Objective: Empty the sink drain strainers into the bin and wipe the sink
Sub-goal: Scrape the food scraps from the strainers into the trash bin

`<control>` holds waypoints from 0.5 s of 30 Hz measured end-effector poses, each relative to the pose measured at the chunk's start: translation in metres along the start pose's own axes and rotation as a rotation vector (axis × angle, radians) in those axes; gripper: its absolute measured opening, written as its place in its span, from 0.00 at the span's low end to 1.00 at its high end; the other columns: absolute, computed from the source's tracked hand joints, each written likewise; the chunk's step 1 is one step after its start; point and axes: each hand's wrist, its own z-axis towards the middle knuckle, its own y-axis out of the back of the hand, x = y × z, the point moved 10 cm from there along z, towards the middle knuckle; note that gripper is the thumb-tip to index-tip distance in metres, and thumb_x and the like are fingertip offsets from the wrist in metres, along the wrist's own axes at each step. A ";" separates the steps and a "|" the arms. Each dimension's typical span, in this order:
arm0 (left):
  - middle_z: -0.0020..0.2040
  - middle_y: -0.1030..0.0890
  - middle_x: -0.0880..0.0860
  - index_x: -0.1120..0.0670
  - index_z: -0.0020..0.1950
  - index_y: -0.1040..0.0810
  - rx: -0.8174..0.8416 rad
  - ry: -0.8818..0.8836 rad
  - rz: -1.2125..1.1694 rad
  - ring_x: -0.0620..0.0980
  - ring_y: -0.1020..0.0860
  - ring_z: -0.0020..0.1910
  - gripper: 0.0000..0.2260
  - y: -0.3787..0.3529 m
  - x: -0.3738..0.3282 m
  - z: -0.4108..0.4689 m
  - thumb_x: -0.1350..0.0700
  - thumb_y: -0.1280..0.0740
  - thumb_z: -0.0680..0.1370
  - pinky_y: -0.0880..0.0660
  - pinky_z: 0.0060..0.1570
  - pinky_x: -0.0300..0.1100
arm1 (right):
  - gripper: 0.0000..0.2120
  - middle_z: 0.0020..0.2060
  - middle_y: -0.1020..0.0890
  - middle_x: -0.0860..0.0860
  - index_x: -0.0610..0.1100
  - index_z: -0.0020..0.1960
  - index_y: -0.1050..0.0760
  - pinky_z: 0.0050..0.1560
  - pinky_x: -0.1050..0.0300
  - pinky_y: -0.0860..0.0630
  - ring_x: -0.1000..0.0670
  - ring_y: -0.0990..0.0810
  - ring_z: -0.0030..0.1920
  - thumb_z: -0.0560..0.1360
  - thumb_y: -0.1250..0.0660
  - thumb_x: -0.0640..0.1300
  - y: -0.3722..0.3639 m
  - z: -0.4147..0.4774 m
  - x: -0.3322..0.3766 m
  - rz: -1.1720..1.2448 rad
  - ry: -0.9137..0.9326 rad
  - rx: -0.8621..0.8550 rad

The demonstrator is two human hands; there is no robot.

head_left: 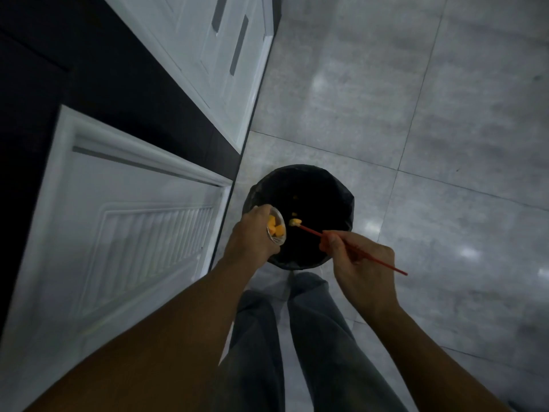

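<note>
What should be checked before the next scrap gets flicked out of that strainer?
1. Strainer over the bin opening: ok, tilted at its near-left rim.
2. Left hand gripping the strainer: ok.
3. Right hand holding the red stick: ok.
4. Stick tip over the bin, with a pale scrap at it: ok.
5. Strainer empty: not ok, orange pieces remain inside.
6. Floor around the bin free of spills: cannot tell, too dim.
</note>
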 end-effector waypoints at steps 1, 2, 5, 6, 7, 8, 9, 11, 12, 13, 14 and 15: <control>0.64 0.22 0.53 0.50 0.67 0.28 0.002 0.006 0.012 0.55 0.23 0.63 0.31 0.001 0.001 0.000 0.54 0.20 0.68 0.22 0.62 0.53 | 0.10 0.43 0.14 0.54 0.47 0.54 0.17 0.46 0.69 0.20 0.61 0.16 0.42 0.80 0.36 0.48 0.004 0.000 -0.004 0.008 -0.019 -0.017; 0.64 0.22 0.53 0.50 0.68 0.28 0.003 0.008 0.017 0.55 0.23 0.63 0.31 0.001 0.001 0.000 0.53 0.20 0.68 0.22 0.62 0.53 | 0.10 0.44 0.14 0.54 0.47 0.54 0.17 0.47 0.68 0.19 0.60 0.16 0.44 0.79 0.35 0.48 0.007 -0.001 -0.006 0.018 -0.026 -0.030; 0.63 0.22 0.52 0.50 0.67 0.28 0.007 0.006 0.010 0.55 0.22 0.62 0.29 0.001 -0.001 0.001 0.53 0.20 0.69 0.22 0.62 0.52 | 0.10 0.44 0.15 0.55 0.47 0.54 0.18 0.47 0.70 0.20 0.61 0.16 0.45 0.80 0.36 0.48 0.003 -0.003 0.004 0.036 0.023 -0.001; 0.63 0.21 0.53 0.50 0.67 0.28 0.008 0.007 0.013 0.55 0.22 0.62 0.30 0.001 -0.002 0.001 0.53 0.20 0.69 0.22 0.62 0.52 | 0.10 0.44 0.15 0.56 0.48 0.54 0.18 0.46 0.71 0.21 0.61 0.16 0.44 0.80 0.36 0.48 -0.003 -0.004 0.011 0.031 0.055 0.036; 0.63 0.22 0.53 0.50 0.68 0.28 0.008 0.008 0.015 0.55 0.22 0.63 0.30 0.001 -0.003 0.001 0.54 0.20 0.69 0.22 0.62 0.52 | 0.09 0.44 0.16 0.57 0.48 0.54 0.18 0.45 0.71 0.21 0.61 0.16 0.44 0.80 0.36 0.47 -0.010 -0.006 0.018 0.022 0.085 0.076; 0.64 0.22 0.53 0.51 0.68 0.29 0.006 0.006 0.014 0.55 0.22 0.63 0.31 0.000 -0.004 0.001 0.54 0.20 0.69 0.22 0.63 0.52 | 0.09 0.44 0.16 0.57 0.47 0.54 0.17 0.44 0.72 0.22 0.62 0.17 0.43 0.80 0.36 0.46 -0.018 -0.009 0.022 0.014 0.103 0.110; 0.64 0.22 0.53 0.51 0.69 0.29 0.004 0.003 0.012 0.55 0.22 0.64 0.32 -0.001 -0.006 0.001 0.55 0.20 0.68 0.22 0.63 0.52 | 0.08 0.44 0.17 0.58 0.47 0.54 0.17 0.44 0.73 0.23 0.62 0.17 0.42 0.80 0.35 0.45 -0.024 -0.011 0.025 0.007 0.110 0.132; 0.64 0.21 0.53 0.51 0.69 0.28 -0.001 -0.007 0.008 0.55 0.22 0.63 0.32 -0.002 -0.009 0.000 0.55 0.20 0.68 0.22 0.63 0.51 | 0.07 0.44 0.17 0.58 0.47 0.54 0.17 0.44 0.75 0.24 0.63 0.18 0.41 0.80 0.34 0.42 -0.030 -0.013 0.024 -0.007 0.102 0.134; 0.63 0.21 0.53 0.51 0.68 0.28 -0.003 -0.013 0.000 0.55 0.22 0.63 0.31 -0.002 -0.010 0.000 0.55 0.20 0.68 0.22 0.62 0.52 | 0.07 0.43 0.17 0.58 0.47 0.54 0.17 0.44 0.76 0.25 0.63 0.18 0.41 0.80 0.33 0.41 -0.030 -0.014 0.022 -0.011 0.089 0.118; 0.62 0.21 0.53 0.50 0.67 0.27 -0.006 -0.016 -0.014 0.54 0.22 0.62 0.29 -0.001 -0.010 -0.001 0.56 0.20 0.68 0.22 0.62 0.52 | 0.07 0.43 0.18 0.59 0.47 0.54 0.17 0.44 0.77 0.25 0.63 0.18 0.42 0.79 0.33 0.41 -0.028 -0.015 0.019 -0.012 0.076 0.096; 0.61 0.21 0.52 0.50 0.65 0.26 -0.009 -0.015 -0.029 0.54 0.21 0.61 0.28 -0.001 -0.009 -0.001 0.56 0.21 0.69 0.22 0.61 0.52 | 0.07 0.43 0.18 0.59 0.47 0.54 0.17 0.44 0.77 0.26 0.64 0.18 0.42 0.79 0.33 0.40 -0.024 -0.015 0.017 -0.012 0.069 0.072; 0.61 0.20 0.52 0.49 0.65 0.26 -0.013 -0.013 -0.038 0.54 0.21 0.60 0.27 0.000 -0.007 -0.001 0.57 0.21 0.69 0.21 0.60 0.52 | 0.07 0.42 0.18 0.58 0.47 0.54 0.17 0.44 0.77 0.26 0.64 0.18 0.42 0.79 0.33 0.40 -0.020 -0.015 0.014 -0.016 0.065 0.049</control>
